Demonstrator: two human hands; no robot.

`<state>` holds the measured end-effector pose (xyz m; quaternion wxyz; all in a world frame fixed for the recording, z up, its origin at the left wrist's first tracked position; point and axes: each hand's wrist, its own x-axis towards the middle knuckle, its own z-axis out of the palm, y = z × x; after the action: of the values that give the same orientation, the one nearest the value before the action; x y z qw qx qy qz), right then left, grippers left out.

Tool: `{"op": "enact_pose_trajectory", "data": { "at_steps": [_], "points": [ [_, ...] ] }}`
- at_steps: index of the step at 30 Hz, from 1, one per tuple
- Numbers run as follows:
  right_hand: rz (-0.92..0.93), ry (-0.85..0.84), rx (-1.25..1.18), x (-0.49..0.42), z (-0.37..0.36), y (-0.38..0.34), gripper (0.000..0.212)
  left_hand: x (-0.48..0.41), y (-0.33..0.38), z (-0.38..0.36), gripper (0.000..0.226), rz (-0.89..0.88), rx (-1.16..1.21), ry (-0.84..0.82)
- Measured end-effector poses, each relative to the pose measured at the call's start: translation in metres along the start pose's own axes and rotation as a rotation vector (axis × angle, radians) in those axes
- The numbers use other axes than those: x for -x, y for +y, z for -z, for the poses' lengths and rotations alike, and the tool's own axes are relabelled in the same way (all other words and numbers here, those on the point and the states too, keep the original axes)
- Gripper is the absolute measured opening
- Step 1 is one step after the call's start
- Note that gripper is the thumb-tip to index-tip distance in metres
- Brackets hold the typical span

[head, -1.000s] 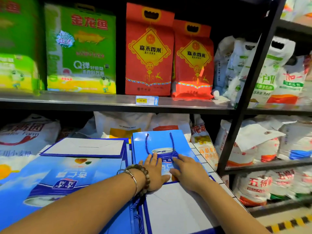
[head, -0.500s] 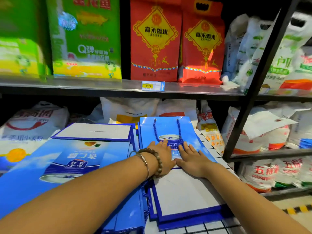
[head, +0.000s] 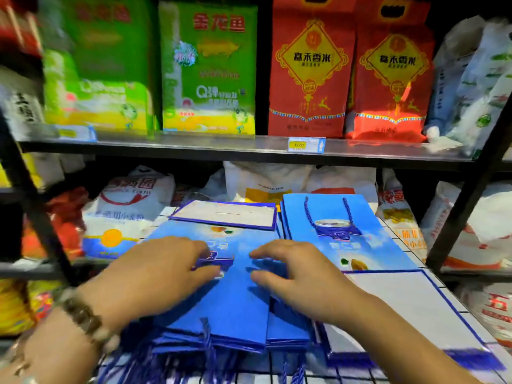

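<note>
blue paper bag stack (head: 235, 306) lies on the lower shelf (head: 349, 376), long axis pointing away, between and under left hand (head: 155, 275) and right hand (head: 299, 275), both loose-fingered, equally near, clasping nothing

Dimly lit from above, glaring off the metal shelf (head: 194, 146), motion-blurred around the left hand (head: 155, 275), bowed at edges.

green bag (head: 209, 67) 金龙鱼, red bags (head: 311, 70) 嘉禾香米, price tag (head: 304, 144) 45.00
</note>
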<state>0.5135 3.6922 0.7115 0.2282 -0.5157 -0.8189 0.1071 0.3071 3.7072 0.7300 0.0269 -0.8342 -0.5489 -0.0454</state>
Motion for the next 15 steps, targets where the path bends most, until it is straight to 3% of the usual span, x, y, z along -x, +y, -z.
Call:
{"op": "enact_pose_trajectory", "data": {
  "at_steps": [3,6,10,15],
  "points": [
    [0.147,-0.224,0.023,0.009,-0.003,-0.04,0.057,0.019,-0.01,-0.03,0.043,0.069,0.136,0.017],
    [0.204,-0.297,0.129,0.014,-0.007,-0.043,0.062,0.022,-0.008,-0.037,0.042,0.089,0.309,0.153],
    [0.046,-0.252,-0.034,0.024,-0.002,-0.011,0.054,0.029,0.018,-0.034,0.031,0.013,0.541,0.231],
    [-0.022,-0.011,-0.115,0.041,0.001,0.015,0.037,0.042,0.045,-0.033,0.032,-0.225,0.546,0.23]
  ]
}}
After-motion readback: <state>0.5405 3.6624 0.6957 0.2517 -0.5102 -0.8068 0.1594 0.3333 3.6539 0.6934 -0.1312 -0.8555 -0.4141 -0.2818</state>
